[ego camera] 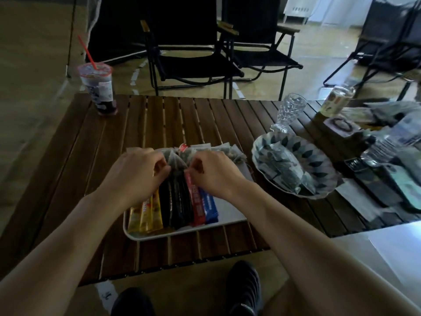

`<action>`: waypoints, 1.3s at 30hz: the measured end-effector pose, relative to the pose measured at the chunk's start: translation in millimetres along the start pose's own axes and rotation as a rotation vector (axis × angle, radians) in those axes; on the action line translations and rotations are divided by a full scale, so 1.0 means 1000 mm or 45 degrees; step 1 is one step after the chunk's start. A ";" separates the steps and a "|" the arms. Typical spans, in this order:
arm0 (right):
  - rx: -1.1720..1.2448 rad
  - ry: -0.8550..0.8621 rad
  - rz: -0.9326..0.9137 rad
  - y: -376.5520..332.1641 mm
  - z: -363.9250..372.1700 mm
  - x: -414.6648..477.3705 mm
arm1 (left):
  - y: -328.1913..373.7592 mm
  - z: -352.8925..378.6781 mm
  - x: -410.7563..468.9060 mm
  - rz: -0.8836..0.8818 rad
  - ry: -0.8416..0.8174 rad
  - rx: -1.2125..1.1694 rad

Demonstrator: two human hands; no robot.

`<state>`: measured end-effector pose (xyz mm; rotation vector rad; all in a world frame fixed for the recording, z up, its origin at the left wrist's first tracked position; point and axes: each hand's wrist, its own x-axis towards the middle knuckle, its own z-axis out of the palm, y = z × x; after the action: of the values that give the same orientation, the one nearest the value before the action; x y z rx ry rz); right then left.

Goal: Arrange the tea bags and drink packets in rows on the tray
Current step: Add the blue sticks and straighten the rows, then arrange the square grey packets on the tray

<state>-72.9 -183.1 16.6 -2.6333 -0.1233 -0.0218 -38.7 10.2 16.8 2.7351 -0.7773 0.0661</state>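
Observation:
A white tray (230,214) lies on the slatted wooden table. Along its near side a row of drink packets stands side by side: yellow ones (145,214), black ones (176,201), a red one (197,206) and a blue one (210,207). Behind them runs a row of pyramid tea bags (227,153). My left hand (136,172) and my right hand (216,172) hover over the middle of the tray with fingers curled. Both pinch at a tea bag (175,159) between them, above the tops of the black packets.
A leaf-patterned bowl (316,156) with more bags stands right of the tray. Behind it are a cut-glass tumbler (289,112), a bottle (337,100) and clutter. A lidded cup with a red straw (100,90) stands at the far left corner. Black chairs stand beyond the table.

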 end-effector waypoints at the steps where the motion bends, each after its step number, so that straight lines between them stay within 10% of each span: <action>1: -0.015 0.016 0.006 0.008 -0.005 -0.002 | 0.007 0.003 0.003 0.016 -0.004 0.006; 18: -0.022 0.187 0.840 0.202 -0.069 -0.015 | 0.068 0.037 0.043 0.106 0.077 0.006; 39: 0.271 0.209 0.973 0.211 -0.079 -0.008 | 0.072 0.041 0.049 0.141 0.011 -0.023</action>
<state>-61.3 -406.0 -16.1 -2.2926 0.8786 0.0336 -35.5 -84.8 3.3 2.6713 -0.9214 0.0938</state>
